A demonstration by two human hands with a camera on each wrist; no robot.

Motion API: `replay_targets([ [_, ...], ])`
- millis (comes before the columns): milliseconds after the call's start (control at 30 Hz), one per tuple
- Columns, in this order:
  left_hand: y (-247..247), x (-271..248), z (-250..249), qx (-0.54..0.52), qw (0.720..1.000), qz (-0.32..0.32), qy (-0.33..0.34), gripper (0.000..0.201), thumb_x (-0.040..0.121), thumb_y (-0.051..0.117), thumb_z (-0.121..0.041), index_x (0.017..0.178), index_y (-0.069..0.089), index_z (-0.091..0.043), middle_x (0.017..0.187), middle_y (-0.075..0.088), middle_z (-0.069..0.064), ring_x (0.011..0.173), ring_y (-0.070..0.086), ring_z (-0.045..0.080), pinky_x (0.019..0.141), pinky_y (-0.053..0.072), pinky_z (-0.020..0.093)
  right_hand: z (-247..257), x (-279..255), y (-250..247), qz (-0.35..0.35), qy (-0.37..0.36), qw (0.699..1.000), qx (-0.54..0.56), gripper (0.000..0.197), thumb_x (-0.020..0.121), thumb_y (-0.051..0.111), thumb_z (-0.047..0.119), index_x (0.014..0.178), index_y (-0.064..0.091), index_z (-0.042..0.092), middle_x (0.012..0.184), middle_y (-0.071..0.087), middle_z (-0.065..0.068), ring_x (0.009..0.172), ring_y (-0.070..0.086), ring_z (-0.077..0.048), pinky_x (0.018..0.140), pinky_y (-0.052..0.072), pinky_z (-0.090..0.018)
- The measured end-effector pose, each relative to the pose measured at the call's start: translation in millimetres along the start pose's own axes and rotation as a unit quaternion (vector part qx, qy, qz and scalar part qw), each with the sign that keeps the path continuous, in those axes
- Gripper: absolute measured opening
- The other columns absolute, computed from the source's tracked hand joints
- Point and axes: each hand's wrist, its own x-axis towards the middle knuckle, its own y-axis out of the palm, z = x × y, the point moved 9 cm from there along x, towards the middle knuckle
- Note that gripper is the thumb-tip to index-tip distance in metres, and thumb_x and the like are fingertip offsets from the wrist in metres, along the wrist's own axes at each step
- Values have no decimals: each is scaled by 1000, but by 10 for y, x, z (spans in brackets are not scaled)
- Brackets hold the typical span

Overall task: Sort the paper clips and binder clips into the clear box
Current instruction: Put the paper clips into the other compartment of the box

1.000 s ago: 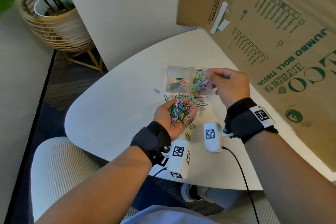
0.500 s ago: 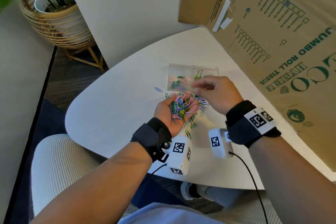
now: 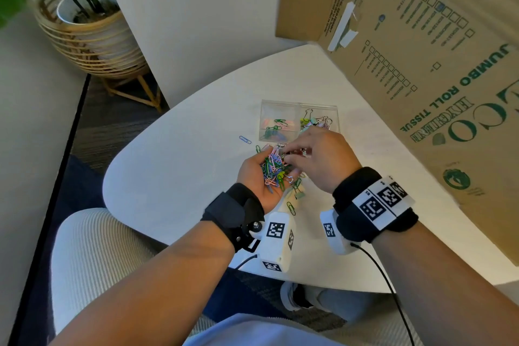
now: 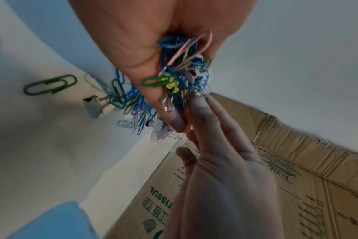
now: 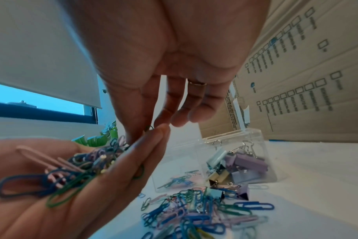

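Back from the box (image 3: pixel 297 119) now, right hand (image 3: pixel 323 161) dropped to the left palm, away from the far compartment of a second ago. Fingertips (image 5: pixel 145 131) dipped into the heap, thumb and forefinger closing on a dark wire loop at the tips of the left fingers; the other fingers loosely bent above. Can't tell from the blur exactly which clip it is.

Left hand (image 3: pixel 262 174) palm up, cupped, fingers together, cradling a tangle of paper clips (image 3: pixel 273 170): blue, green, pink, with something yellow buried in it. Held just above the bench (image 3: pixel 174 166), near the middle.

Box sitting a little further out, towards the far edge, beside the carton (image 3: pixel 438 70). Two compartments: a few paper clips in the left one, binder clips (image 5: pixel 243 161) in lilac, pale blue and cream in the right.

More clips loose on the bench between box and hands, a pile (image 5: pixel 196 210) of mixed colours with two binder clips on its far side. One blue clip (image 3: pixel 245 139) lying alone to the left of the box, a green one (image 4: pixel 50 84) and a grey-green binder clip (image 4: pixel 92 105) nearer the front edge.
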Motion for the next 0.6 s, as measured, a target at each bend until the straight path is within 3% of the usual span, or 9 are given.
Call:
replay_targets([
  [67,-3,1,-6,-9,1000,2,0,37,101,37,-25,115,56,2,96,67,21,78,66,30,66,58,36,-10,-37,-45,-14,5,997,70,13,87,68,20,97,75,22,94,66,5,60,62,1,65,41,-3],
  [133,3,7,1,-7,1000,4,1,36,101,34,-25,114,55,1,93,65,20,75,63,28,64,54,34,-54,-73,-37,-10,17,993,120,13,88,67,19,96,76,23,80,74,4,64,67,0,68,43,-3],
  [233,17,13,6,-4,1000,14,4,39,102,32,-26,110,56,3,85,65,20,68,61,29,58,49,32,-113,-117,-31,-7,33,985,170,14,89,65,20,99,74,27,64,73,5,75,67,4,74,43,-3],
  [300,-12,9,23,-11,1000,2,-4,42,101,33,-27,104,59,6,88,67,22,70,67,32,63,56,35,-200,-119,-137,-52,44,976,206,18,89,66,16,103,73,26,79,74,8,80,66,4,78,45,-5],
  [400,-62,2,23,-11,1000,-21,-7,44,101,36,-27,99,61,9,89,70,25,73,71,35,68,58,42,-372,-58,-371,-146,67,962,222,21,87,69,14,103,74,24,99,73,6,92,67,-6,88,51,-20],
  [467,-66,-6,28,-9,1000,-26,-9,45,101,36,-27,97,62,9,90,70,25,74,71,35,68,58,42,-472,14,-490,-183,90,948,244,21,85,69,8,97,73,25,94,72,2,84,67,-5,74,54,-16],
  [533,-61,-18,47,-9,999,-28,-14,45,101,37,-27,96,63,9,90,70,25,75,71,34,69,58,42,-544,86,-590,-204,112,938,259,18,84,70,4,92,70,20,88,70,1,67,64,4,55,48,-8],
  [600,-46,-27,47,-7,1000,-26,-14,45,101,37,-27,97,63,9,91,70,24,76,71,34,71,58,41,-604,166,-661,-216,125,941,229,14,83,73,9,91,70,19,86,69,3,63,62,5,57,51,-12],
])
